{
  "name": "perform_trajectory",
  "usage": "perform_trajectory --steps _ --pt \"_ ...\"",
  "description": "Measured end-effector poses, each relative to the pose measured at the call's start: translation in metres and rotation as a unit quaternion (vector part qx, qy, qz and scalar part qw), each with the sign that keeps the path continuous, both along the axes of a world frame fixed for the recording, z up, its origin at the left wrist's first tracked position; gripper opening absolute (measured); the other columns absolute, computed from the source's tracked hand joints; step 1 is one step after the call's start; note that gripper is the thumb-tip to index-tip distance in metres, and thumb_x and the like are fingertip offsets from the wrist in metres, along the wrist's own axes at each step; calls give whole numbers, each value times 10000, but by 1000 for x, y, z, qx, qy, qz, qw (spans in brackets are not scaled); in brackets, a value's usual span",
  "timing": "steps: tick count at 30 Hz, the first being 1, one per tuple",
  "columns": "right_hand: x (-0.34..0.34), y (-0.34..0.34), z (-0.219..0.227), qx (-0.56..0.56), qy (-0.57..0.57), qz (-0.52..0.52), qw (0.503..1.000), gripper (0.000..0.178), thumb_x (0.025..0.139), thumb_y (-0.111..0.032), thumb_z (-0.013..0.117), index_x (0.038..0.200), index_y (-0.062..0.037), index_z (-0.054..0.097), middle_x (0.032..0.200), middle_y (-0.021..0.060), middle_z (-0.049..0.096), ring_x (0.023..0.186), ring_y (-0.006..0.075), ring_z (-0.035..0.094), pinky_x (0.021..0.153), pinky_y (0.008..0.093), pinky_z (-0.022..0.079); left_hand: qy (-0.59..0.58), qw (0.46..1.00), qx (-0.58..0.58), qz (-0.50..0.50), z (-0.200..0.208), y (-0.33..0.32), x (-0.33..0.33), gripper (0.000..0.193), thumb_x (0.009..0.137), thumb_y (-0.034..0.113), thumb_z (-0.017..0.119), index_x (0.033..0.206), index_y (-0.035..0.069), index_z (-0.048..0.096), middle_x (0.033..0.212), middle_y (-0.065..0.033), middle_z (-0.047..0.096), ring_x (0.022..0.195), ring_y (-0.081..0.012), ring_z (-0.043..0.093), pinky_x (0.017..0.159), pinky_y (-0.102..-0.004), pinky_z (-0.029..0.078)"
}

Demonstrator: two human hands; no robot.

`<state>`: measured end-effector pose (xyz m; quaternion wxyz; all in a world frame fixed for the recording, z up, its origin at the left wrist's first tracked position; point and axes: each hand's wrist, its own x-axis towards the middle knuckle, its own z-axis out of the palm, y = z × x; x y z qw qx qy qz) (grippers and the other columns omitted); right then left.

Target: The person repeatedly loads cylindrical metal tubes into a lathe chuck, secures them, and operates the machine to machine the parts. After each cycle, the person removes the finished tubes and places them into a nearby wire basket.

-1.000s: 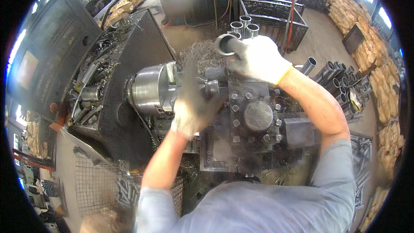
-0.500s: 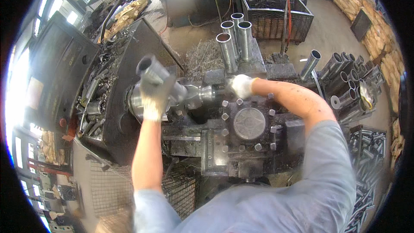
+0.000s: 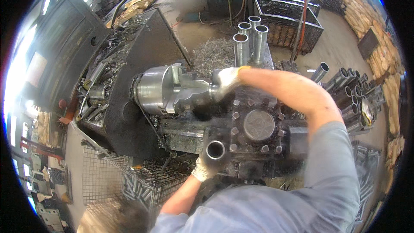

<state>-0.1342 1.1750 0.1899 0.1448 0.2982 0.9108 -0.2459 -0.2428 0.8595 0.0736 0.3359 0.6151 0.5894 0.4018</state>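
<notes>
My left hand (image 3: 202,169), in a pale work glove, is closed around a metal tube (image 3: 215,150) near my body, its open end facing up. The tube stands in front of the tool post (image 3: 258,125) of a lathe. My right hand (image 3: 227,83), also gloved, reaches across to the end of the jaws at the lathe chuck (image 3: 155,89). Its fingers curl over a dark part there, and what they grip is hidden. Several upright metal tubes (image 3: 240,47) stand just beyond the right hand.
More tubes (image 3: 345,90) lean in a cluster at the right. A dark machine housing (image 3: 142,60) with metal scraps on top rises at the left. Wire baskets (image 3: 142,190) hold parts below left. A mesh crate (image 3: 289,26) stands at the back, near metal shavings (image 3: 211,54).
My left hand has brought the tube from beside the chuck down toward my body. My right hand has moved left, to the jaws. The view has shifted slightly.
</notes>
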Motion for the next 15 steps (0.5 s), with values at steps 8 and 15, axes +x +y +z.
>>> perform_trajectory --steps 8,15 --pt "-15 48 -44 -319 -55 -44 945 464 845 -447 804 987 -6 784 926 133 775 777 220 697 689 434 535 227 929 221 192 92 51 -109 692 863 22 784 1506 -28 532 1501 -269 582 1433 -448 535 1233 -496 416" --pt "14 22 -26 43 -114 54 991 543 753 -505 797 985 -14 793 871 185 776 778 308 739 738 446 578 451 833 209 245 83 142 -172 717 808 275 806 1443 33 579 1540 -232 536 1500 -461 428 1278 -599 289"
